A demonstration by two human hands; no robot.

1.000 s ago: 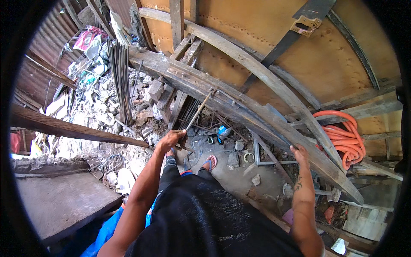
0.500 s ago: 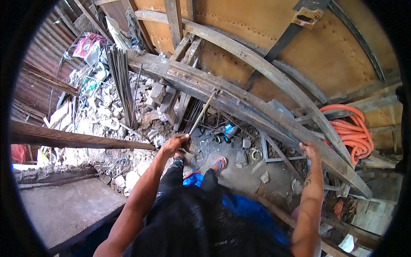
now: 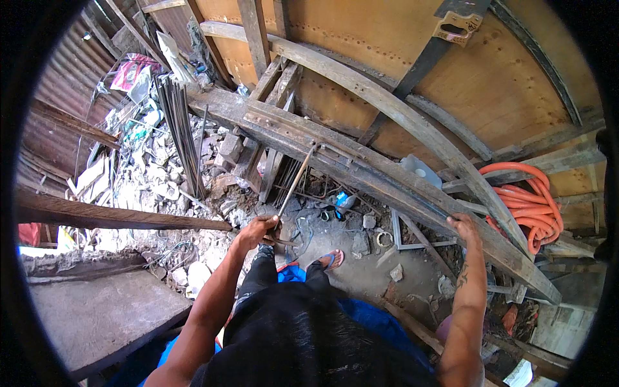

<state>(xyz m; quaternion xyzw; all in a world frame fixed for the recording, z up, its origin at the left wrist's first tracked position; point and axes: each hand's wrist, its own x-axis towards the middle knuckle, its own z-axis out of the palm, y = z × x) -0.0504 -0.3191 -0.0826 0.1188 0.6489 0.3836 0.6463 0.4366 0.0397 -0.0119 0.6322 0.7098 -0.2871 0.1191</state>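
Note:
My left hand (image 3: 256, 233) is closed round a long thin bar (image 3: 296, 179). The bar slants up and away, and its far tip meets the heavy wooden beam (image 3: 380, 182) beside some metal pieces (image 3: 338, 153) on top of it. At the beam's right part, my right hand (image 3: 465, 229) has its fingers curled over a thin dark rod (image 3: 425, 201) that lies along the beam. The rod's end is hidden in that hand. A curved dark piece (image 3: 284, 242) shows just below my left hand; I cannot tell whether it belongs to the bar.
Several steel rods (image 3: 177, 132) lean over broken rubble (image 3: 155, 174) at the left. A timber (image 3: 122, 209) juts in above a concrete slab (image 3: 97, 316). An orange hose (image 3: 532, 209) hangs at the right, and a handsaw (image 3: 456, 29) is on the plywood wall (image 3: 361, 22).
My left hand and the bar have shifted slightly left and down, with the bar's tip still at the beam. The right hand stays at the same part of the beam.

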